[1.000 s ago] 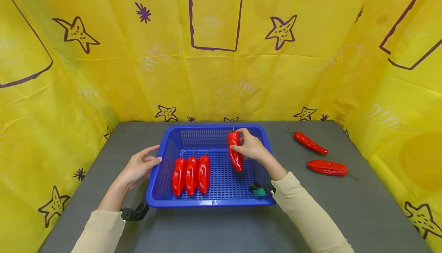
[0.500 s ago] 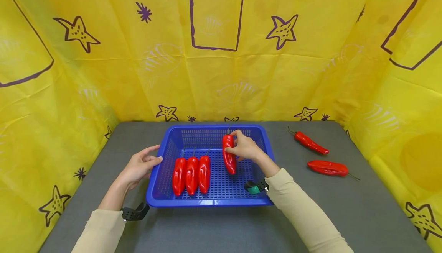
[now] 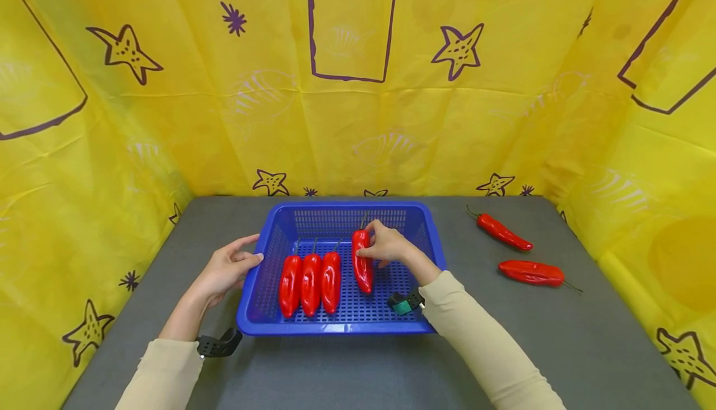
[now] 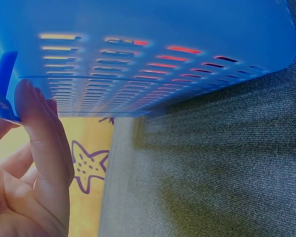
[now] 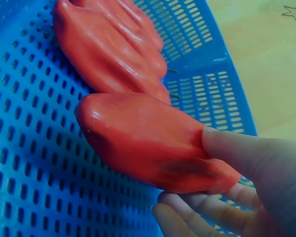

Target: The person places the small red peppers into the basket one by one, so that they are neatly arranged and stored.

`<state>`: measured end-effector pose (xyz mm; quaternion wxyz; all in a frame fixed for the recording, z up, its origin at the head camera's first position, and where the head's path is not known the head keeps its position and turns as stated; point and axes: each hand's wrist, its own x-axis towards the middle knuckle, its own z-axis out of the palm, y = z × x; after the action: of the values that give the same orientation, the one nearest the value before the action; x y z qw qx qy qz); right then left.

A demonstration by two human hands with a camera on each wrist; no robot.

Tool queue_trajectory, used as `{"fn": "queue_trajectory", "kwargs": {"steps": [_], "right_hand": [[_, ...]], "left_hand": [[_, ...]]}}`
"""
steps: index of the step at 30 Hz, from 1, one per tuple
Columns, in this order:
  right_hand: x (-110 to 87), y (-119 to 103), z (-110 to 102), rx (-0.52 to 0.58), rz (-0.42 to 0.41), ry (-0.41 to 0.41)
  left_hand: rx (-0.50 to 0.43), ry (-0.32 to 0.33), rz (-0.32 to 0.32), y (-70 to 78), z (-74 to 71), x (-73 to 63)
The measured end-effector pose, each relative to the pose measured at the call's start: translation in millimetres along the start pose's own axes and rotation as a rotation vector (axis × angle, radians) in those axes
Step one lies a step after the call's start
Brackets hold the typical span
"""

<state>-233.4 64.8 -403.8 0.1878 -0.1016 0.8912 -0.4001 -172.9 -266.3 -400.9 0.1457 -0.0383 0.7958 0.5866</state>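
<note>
A blue plastic basket point(image 3: 347, 329) with slotted walls stands on the grey table. My left hand point(image 3: 226, 270) grips its left rim, and the left wrist view has the fingers point(image 4: 42, 128) against the wall's outer side. Inside the basket my right hand point(image 3: 388, 245) holds a red chili pepper point(image 3: 362, 267) between thumb and fingers, stem toward the far wall. In the right wrist view this held pepper point(image 5: 148, 140) is just above the slotted floor. To its left, three red peppers point(image 3: 311, 282) lie side by side, stems also pointing away; a small gap separates them from the held one.
Two more red peppers lie on the table right of the basket: one slanted farther back point(image 3: 500, 231), the other nearer point(image 3: 531, 272) with its stem to the right. A yellow patterned cloth point(image 3: 358, 118) encloses the table at the back and sides.
My right hand has carried its pepper leftward and a little nearer to me, toward the row of three. The left hand has stayed at the rim.
</note>
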Motion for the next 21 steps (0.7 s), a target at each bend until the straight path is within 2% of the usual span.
{"fn": "queue_trajectory", "kwargs": {"steps": [21], "right_hand": [[11.0, 2.5, 19.3, 0.037, 0.067, -0.115]], "left_hand": [[0.005, 0.002, -0.004, -0.5, -0.4, 0.8]]}}
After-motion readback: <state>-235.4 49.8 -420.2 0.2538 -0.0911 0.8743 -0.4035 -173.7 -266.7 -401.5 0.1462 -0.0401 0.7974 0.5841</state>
